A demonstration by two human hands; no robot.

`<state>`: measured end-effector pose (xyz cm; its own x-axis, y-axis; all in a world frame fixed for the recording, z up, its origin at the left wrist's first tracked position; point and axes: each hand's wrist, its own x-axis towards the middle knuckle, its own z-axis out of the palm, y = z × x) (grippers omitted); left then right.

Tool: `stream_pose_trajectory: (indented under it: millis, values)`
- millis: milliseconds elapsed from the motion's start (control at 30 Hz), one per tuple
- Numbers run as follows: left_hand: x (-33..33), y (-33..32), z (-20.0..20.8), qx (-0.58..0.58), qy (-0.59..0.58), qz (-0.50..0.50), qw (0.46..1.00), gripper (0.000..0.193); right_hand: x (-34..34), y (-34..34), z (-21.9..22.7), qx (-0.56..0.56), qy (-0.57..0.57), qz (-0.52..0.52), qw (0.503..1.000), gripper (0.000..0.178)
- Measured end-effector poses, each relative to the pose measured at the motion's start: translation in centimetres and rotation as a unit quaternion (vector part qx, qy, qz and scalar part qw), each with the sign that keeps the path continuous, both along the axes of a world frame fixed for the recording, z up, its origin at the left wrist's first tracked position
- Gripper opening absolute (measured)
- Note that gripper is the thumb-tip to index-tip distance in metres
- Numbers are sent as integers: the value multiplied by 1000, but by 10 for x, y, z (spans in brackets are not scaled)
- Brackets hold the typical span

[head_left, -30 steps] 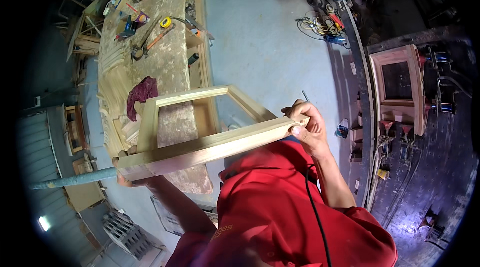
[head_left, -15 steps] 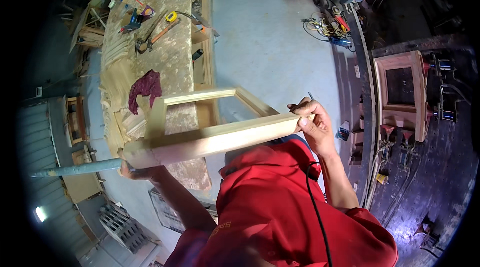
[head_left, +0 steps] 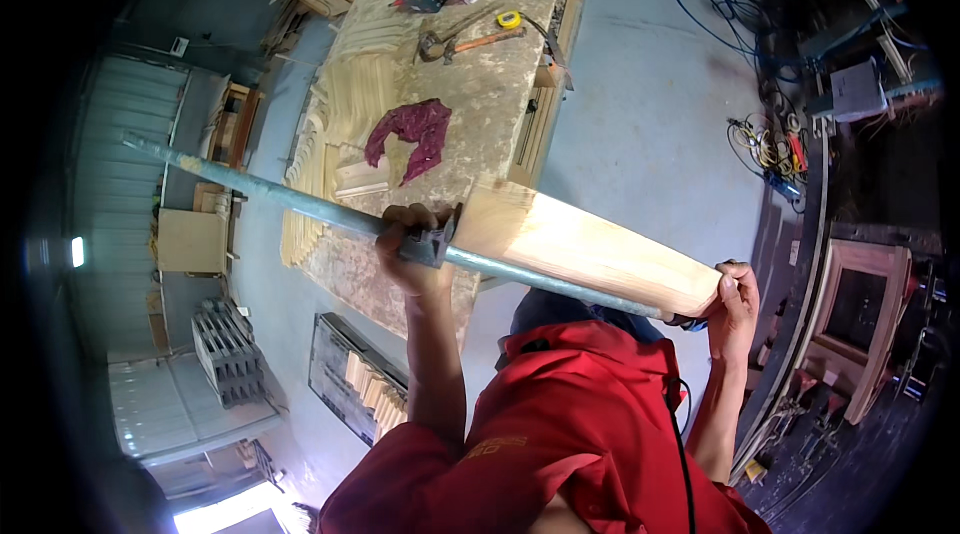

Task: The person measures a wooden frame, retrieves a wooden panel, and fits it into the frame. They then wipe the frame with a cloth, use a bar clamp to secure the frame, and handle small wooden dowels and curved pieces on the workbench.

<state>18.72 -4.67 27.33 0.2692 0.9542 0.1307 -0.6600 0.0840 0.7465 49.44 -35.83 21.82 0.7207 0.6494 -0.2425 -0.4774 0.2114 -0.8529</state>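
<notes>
A pale wooden frame [head_left: 590,244] is held up before me, broad edge toward me. Along it runs a pipe clamp [head_left: 290,198], a long grey-green bar reaching far out to the left. My left hand [head_left: 412,246] is wrapped round the clamp's dark sliding jaw, at the left end of the frame. At the other end, my right hand [head_left: 736,302] grips the frame's corner, thumb on the near face, beside the clamp's dark end piece. The rest of the frame is hidden behind its near side.
Past the frame stands a long workbench [head_left: 490,99] with a maroon cloth [head_left: 412,137], stacked wood strips [head_left: 355,94], a hammer [head_left: 485,41] and a yellow tape measure [head_left: 509,20]. Another wooden frame [head_left: 853,324] is on the dark rack at right. Cables [head_left: 770,149] lie on the floor.
My view has turned, and the bench now sits further right. The frame has tilted edge-on, its right end lower. My left hand has come up onto the clamp jaw, and the bar now lies along the frame.
</notes>
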Motion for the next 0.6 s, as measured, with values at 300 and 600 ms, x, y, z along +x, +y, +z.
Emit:
stream_pose_trajectory:
  millis: [300,600]
  values:
    - [12,-9,3,9,-13,-31,999,22,3,-11,-7,24,12,-2,1000,12]
    - [16,-15,5,6,-4,-17,1000,21,-1,-14,-2,-7,2,-11,1000,16]
